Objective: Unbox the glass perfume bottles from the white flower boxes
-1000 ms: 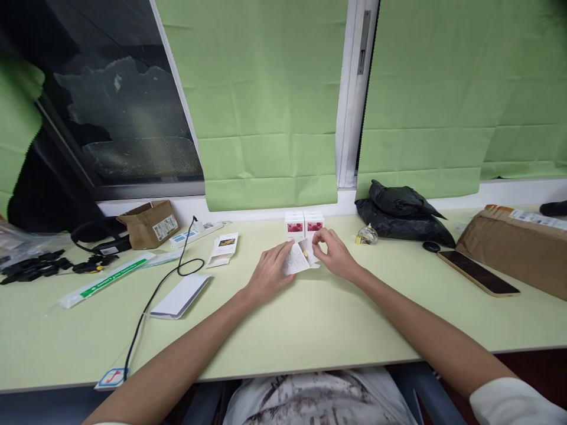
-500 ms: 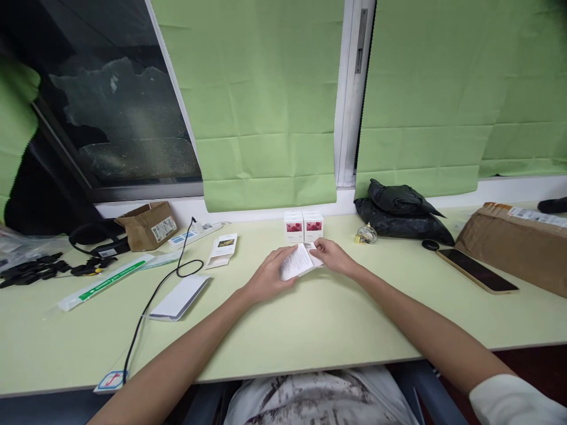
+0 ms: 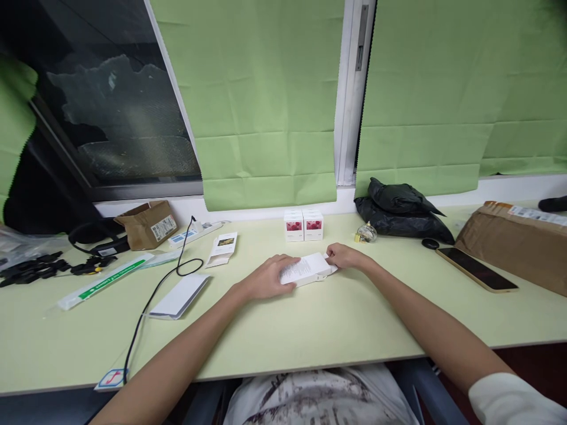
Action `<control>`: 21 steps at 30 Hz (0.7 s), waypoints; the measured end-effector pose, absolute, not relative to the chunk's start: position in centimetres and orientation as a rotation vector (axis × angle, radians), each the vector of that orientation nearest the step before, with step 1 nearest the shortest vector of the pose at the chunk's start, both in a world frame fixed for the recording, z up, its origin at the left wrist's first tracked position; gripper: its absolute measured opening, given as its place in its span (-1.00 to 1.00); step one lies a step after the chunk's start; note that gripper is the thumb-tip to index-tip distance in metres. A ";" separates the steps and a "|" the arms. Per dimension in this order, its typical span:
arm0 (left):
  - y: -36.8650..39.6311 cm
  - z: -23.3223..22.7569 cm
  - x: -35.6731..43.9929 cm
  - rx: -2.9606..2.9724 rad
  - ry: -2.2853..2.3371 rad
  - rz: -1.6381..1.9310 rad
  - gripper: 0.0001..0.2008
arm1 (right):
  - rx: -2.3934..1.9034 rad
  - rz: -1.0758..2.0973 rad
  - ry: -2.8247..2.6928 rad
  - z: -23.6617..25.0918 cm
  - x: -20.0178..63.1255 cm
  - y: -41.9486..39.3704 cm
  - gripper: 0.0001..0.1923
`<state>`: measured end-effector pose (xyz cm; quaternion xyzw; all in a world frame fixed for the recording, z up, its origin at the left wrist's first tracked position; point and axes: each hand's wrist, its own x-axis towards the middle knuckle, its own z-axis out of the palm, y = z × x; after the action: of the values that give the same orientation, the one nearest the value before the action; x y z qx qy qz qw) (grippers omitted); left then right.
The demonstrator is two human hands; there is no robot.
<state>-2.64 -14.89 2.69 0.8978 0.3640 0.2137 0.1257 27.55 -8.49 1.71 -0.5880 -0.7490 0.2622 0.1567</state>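
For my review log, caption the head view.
Left hand holds a white box, right hand at its opposite end.

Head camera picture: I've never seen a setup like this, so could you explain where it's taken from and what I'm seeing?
No machine here: these are a person's bare hands, filmed by a camera worn on that person's head, looking forward and down. The left hand grips a white box at one end; the right hand's fingers are at its other end. On the table, small boxes with pink pictures stand behind it. To the right are a glass bottle, black bag and phone; to the left, a folded white paper and black cable.
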 end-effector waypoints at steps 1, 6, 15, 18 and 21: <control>-14.9 2.8 -2.8 2.630 1.075 0.613 -0.29 | -1.713 0.706 -2.148 1.6 27.8 -8.3 -0.91; -14.7 3.4 -3.6 2.648 1.167 0.545 -0.24 | -1.897 0.508 -2.139 1.4 29.1 -7.2 -0.85; -14.0 4.5 -5.3 2.636 1.381 0.586 -0.31 | -2.072 0.290 -2.089 1.6 30.4 -7.1 -0.77; -13.7 4.5 -5.2 2.585 1.625 0.827 -0.38 | -2.071 0.177 -2.036 1.8 30.2 -7.6 -0.76; -13.2 4.0 -4.8 2.238 1.734 1.157 -0.38 | -2.037 0.041 -1.969 2.4 29.1 -8.4 -0.72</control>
<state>-4.80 -13.16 4.03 0.7311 0.5665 0.3779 0.0415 29.14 -8.40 2.38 -0.7104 -0.6866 0.0144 0.1537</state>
